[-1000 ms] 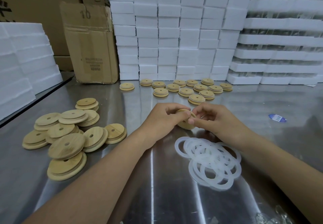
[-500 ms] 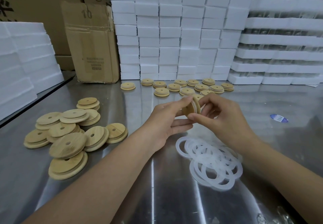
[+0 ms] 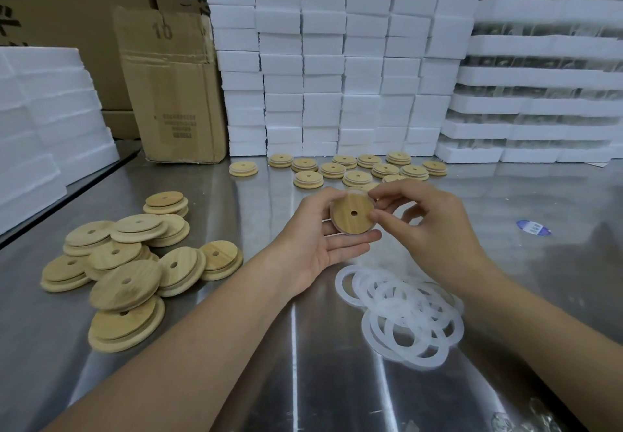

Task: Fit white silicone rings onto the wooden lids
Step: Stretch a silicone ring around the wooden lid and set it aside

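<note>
Left hand (image 3: 320,243): palm turned up above the worktop (image 3: 236,381), holding one wooden lid (image 3: 350,216). Its fingers (image 3: 362,239) are lightly curled under the lid's lower edge and the thumb lies on the upper left edge.

Right hand (image 3: 435,232): thumb and forefinger pinch the right edge of the same lid; the remaining fingers are loosely curled and hold nothing else.

The held lid is tilted with its flat face and centre hole toward the camera, clear of the worktop. A pale strip shows along its upper rim; whether a ring is fully seated cannot be told.

Loose white rings (image 3: 408,320): an overlapping heap on the worktop, near and below the right hand, not touched by either hand.

Bare lids (image 3: 124,270): a loose heap at the left of the worktop, several stacked and leaning on one another.

Further lids (image 3: 354,169): laid singly in rows at the back of the worktop, just beyond the hands, with a pale band at their edges.

Surroundings: a cardboard box (image 3: 172,94) stands at the back left, stacked white foam blocks (image 3: 337,61) beside it, and a blue label (image 3: 533,228) lies on the worktop to the right.
</note>
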Tool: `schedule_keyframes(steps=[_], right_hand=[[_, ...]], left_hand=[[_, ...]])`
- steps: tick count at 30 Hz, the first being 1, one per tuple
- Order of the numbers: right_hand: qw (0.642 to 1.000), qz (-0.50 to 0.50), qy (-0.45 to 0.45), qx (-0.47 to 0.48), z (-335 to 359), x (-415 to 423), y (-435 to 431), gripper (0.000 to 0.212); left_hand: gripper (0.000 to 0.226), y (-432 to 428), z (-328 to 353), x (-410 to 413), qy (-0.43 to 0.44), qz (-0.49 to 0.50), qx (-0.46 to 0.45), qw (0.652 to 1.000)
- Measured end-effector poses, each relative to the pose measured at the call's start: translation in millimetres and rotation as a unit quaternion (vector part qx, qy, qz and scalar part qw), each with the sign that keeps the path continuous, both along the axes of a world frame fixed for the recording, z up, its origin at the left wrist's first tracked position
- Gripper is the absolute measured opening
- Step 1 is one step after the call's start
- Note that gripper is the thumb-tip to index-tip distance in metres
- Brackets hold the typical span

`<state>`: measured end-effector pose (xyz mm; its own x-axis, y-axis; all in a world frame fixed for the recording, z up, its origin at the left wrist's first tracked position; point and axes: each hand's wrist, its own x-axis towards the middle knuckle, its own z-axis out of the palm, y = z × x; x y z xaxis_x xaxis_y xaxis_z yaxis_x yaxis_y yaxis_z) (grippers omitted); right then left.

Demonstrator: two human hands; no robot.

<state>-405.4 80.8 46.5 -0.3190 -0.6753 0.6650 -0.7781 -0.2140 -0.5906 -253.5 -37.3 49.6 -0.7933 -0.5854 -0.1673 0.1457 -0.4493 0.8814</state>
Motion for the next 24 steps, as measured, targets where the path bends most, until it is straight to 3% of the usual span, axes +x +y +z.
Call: schedule_keyframes(steps=[10, 15, 20, 24], right_hand=[[1.0, -0.004, -0.019, 0.013, 0.9, -2.0, 1.3, 0.028], [0.996, 0.013, -0.023, 0.087, -2.0, -1.8, 0.2, 0.051], [0.988, 0.021, -0.129, 0.081, -3.3, -15.5, -7.6, 0.026], [0.972, -0.046, -0.192, 0.128, -3.1, -37.5, -4.0, 0.026]], left_hand=[[0.039, 2.8, 2.2, -1.3, -0.026, 0.022, -0.057, 0.998], [0.048, 5.9, 1.6, -4.7, -0.064, 0.012, -0.112, 0.992], [0.061, 6.0, 1.6, -6.6, -0.077, 0.026, -0.133, 0.988], [0.057, -0.2, 2.6, -3.4, -0.085, 0.088, -0.122, 0.985]])
